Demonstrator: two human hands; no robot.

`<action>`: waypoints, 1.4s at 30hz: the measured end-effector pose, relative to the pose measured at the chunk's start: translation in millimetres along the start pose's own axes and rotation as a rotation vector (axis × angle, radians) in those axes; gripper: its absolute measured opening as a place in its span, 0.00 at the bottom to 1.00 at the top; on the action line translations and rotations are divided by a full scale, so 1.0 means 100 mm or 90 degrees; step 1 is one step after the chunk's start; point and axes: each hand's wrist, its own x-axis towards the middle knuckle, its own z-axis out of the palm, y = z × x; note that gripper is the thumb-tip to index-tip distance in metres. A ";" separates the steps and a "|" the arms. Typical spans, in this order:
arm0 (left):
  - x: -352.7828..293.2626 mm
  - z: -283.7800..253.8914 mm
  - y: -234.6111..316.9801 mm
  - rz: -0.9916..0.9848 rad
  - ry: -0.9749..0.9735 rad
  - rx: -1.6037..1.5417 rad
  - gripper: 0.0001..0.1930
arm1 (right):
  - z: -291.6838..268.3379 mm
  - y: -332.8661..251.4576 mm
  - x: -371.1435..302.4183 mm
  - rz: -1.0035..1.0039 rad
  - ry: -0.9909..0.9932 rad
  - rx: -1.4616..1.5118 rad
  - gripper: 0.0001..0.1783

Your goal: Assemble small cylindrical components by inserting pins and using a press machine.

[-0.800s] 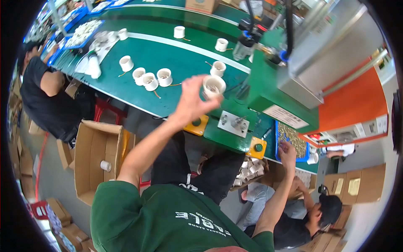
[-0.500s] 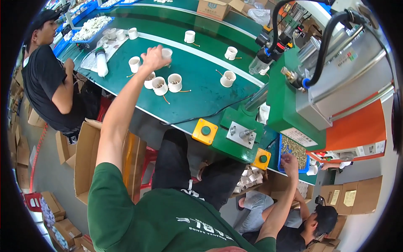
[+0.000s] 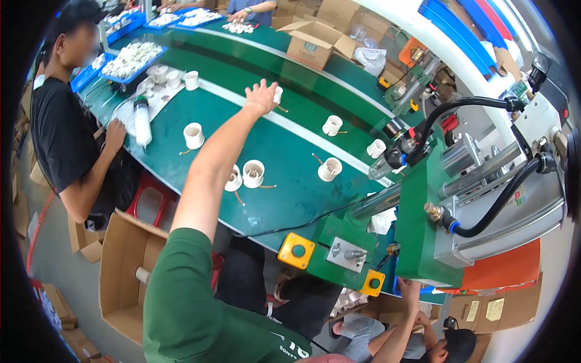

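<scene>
White cup (image 3: pixel 278 95) just right of left grip (image 3: pixel 261 100), contact unclear

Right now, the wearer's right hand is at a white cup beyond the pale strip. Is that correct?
Wrong hand: the head view shows the left hand at the white cup beyond the pale strip; the right hand is by the blue tray.

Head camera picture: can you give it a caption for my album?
Left hand stretched out at a white cup on the green belt, right hand down by the blue tray.
</scene>
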 end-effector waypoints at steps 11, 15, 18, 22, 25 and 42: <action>0.36 0.59 0.20 -0.084 -0.036 -0.082 0.23 | -0.18 -0.30 -0.18 0.077 -0.063 -0.086 0.07; 0.04 0.20 0.30 -0.005 0.013 -0.230 0.21 | 0.10 0.45 -0.12 -0.066 0.006 -0.134 0.07; -0.36 -0.02 0.39 0.128 0.067 -0.292 0.21 | 0.03 0.17 0.01 0.081 -0.069 -0.034 0.09; -1.09 -0.62 0.90 0.169 -0.088 -0.524 0.19 | 0.06 0.17 -0.03 0.019 -0.070 -0.003 0.17; -1.66 -0.83 1.20 0.166 -0.221 -0.704 0.13 | -0.08 -0.23 -0.02 0.055 0.032 0.022 0.06; -3.02 -0.46 1.82 0.091 -0.458 -1.210 0.19 | 0.10 -0.83 0.02 0.212 0.274 0.276 0.07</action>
